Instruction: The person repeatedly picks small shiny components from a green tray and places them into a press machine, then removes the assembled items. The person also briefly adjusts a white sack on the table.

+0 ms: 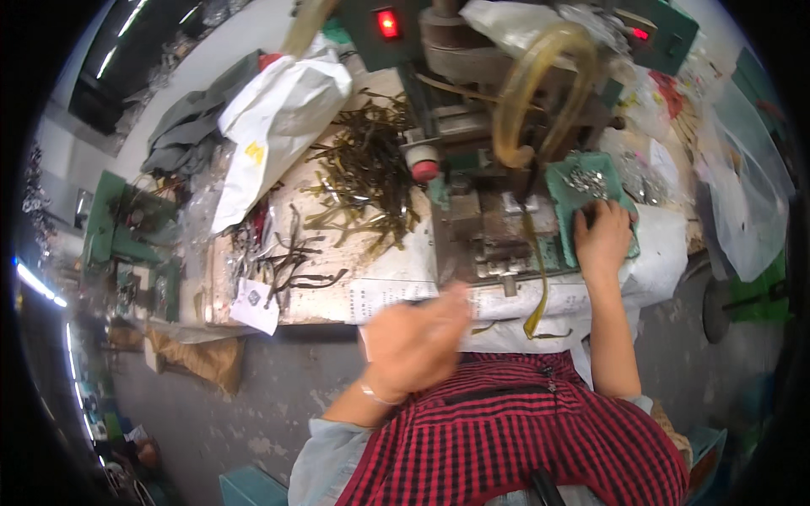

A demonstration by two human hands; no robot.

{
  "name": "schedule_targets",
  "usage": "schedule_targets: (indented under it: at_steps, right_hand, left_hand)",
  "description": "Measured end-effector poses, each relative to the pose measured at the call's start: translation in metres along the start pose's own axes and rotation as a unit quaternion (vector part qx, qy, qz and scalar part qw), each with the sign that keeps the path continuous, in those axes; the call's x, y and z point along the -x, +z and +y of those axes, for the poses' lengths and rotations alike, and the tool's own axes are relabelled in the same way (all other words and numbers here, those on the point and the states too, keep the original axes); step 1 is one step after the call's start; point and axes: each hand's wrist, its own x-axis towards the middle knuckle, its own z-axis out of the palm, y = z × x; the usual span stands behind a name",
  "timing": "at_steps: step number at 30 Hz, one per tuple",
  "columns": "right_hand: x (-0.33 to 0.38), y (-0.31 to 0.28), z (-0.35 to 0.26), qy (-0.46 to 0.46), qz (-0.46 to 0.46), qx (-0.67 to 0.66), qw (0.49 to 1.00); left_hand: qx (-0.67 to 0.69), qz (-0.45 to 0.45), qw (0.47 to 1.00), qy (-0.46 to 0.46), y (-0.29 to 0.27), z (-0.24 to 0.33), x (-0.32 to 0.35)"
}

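Observation:
My right hand [603,240] is over the near part of a green tray [631,190] that holds small silvery metal pieces [586,180]. Its fingers are bent and closed down into the tray, and whatever they pinch is hidden. Smeared by motion, my left hand [422,341] is above the near table edge, left of the machine; its fingers do not show clearly. A narrow olive-brown strip [541,274] runs from under the head of the bench press [498,215] and hangs over the front edge.
Left of the press lies a heap of olive-brown strips [371,169], with darker strips [295,261] nearer me. A white bag [283,118] stands behind them. A red button [424,170] and a yellowish hose [506,110] belong to the machine. Printed paper [392,293] lies along the front edge.

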Motion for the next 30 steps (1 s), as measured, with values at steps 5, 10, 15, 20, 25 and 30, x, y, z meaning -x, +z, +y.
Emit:
schedule_targets:
  at_steps: [5,10,15,20,25,30]
  right_hand:
    - [-0.009,-0.012,-0.005,0.089,-0.042,-0.172,0.980]
    - [-0.002,-0.017,0.006,0.032,0.065,-0.215,0.974]
    - [0.025,-0.038,0.038,0.055,0.106,-0.168,0.979]
    - [0.027,-0.058,0.025,0.111,0.053,-0.324,0.938]
    - [-0.017,-0.085,-0.062,-0.091,0.047,-0.406,0.908]
    - [-0.019,-0.063,-0.106,-0.006,0.028,-0.523,0.852]
  left_hand:
    - [-0.132,0.136,0.975,-0.120,-0.019,-0.077,-0.022]
    - [-0.271,-0.207,0.926,-0.162,0.015,-0.171,0.026]
    - [-0.260,-0.191,0.938,-0.123,0.028,-0.203,0.074]
    - [-0.248,-0.110,0.947,-0.170,-0.009,-0.212,0.085]
    - [0.123,-0.115,0.845,-0.507,-0.010,-0.189,0.054]
    - [0.305,-0.053,0.789,-0.530,0.020,-0.143,0.039]
